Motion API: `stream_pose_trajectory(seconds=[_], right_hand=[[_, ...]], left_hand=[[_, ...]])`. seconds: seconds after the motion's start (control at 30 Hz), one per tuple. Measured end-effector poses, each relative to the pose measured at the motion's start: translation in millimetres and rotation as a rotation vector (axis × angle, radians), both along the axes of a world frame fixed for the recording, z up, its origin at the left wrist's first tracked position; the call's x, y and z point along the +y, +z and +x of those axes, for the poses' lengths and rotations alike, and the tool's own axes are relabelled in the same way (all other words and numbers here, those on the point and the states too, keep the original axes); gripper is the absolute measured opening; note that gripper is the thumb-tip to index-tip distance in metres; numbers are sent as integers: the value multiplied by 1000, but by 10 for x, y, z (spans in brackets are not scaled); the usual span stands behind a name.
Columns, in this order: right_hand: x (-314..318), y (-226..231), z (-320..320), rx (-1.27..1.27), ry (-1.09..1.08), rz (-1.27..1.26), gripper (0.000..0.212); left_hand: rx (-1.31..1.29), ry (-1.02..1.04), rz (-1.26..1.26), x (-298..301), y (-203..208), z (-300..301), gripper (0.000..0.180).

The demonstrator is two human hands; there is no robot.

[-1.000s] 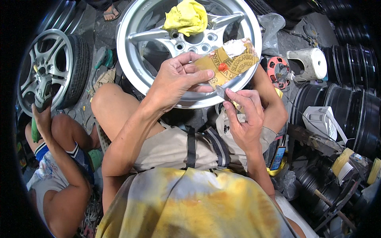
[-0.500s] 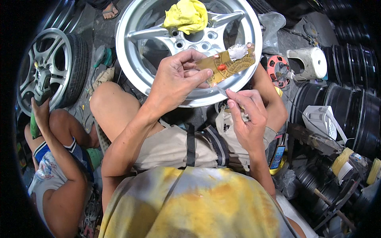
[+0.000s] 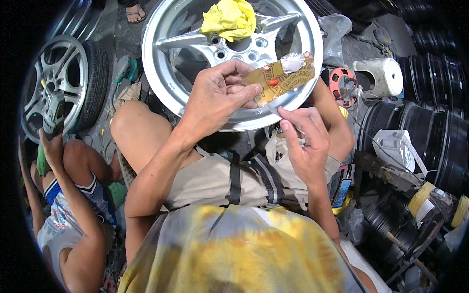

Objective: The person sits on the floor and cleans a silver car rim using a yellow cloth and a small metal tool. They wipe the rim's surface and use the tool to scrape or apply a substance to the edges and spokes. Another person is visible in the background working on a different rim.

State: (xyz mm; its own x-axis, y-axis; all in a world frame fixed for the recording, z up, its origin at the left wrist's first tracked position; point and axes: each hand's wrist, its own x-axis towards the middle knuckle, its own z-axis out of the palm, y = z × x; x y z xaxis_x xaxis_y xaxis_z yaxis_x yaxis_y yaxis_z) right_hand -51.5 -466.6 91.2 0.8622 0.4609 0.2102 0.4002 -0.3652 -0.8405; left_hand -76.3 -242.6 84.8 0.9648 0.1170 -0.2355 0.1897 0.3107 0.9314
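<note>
My left hand (image 3: pixel 217 97) grips a curved brown sheet of sandpaper (image 3: pixel 261 90), thumb on top. Its printed back carries a lump of white paste (image 3: pixel 293 63) near the far end and a small orange-red dab (image 3: pixel 273 81) in the middle. In my right hand (image 3: pixel 308 136), pinched between thumb and fingers, is a small flat putty knife (image 3: pixel 274 110). The blade's tip is close to the sheet's near edge; whether they touch I cannot tell. Beneath both hands lies a silver alloy wheel rim (image 3: pixel 168 88), with a crumpled yellow cloth (image 3: pixel 228 20) over its hub.
At left, a co-worker (image 3: pixel 73 215) holds a power tool (image 3: pixel 53 115) against a tyred wheel (image 3: pixel 80 58). A green-grey sander (image 3: pixel 128 68) lies between us. To the right are a red reel (image 3: pixel 343 88), a white cylinder (image 3: pixel 386 78), black steel rims (image 3: pixel 415 127) and a phone (image 3: pixel 341 193).
My right hand and the putty knife have shifted very slightly up and left. The co-worker's arms and tool have moved a little at the wheel. My left hand stays put.
</note>
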Motion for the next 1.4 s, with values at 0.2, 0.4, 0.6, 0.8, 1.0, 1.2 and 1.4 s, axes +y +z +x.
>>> stream_pose_trajectory(seconds=[0.2,0.4,0.6,0.8,1.0,1.2,1.4], right_hand=[[5,-14,6,5,15,25,21],[-8,-41,16,248,-19,74,18],[-30,-88,-23,529,-15,177,19],[20,-68,26,81,4,120,21],[0,-118,-15,-96,3,30,30],[-32,-42,17,-109,5,24,30],[-1,-50,41,-81,28,11,25]], left_hand=[[4,-3,-17,6,0,7,33],[-2,-22,-31,7,6,4,33],[-22,-15,-31,-7,-29,13,32],[34,3,-132,32,32,49,34],[97,36,-213,21,81,32,32],[-3,50,-145,-28,-8,35,31],[-33,24,-29,-34,-25,34,30]])
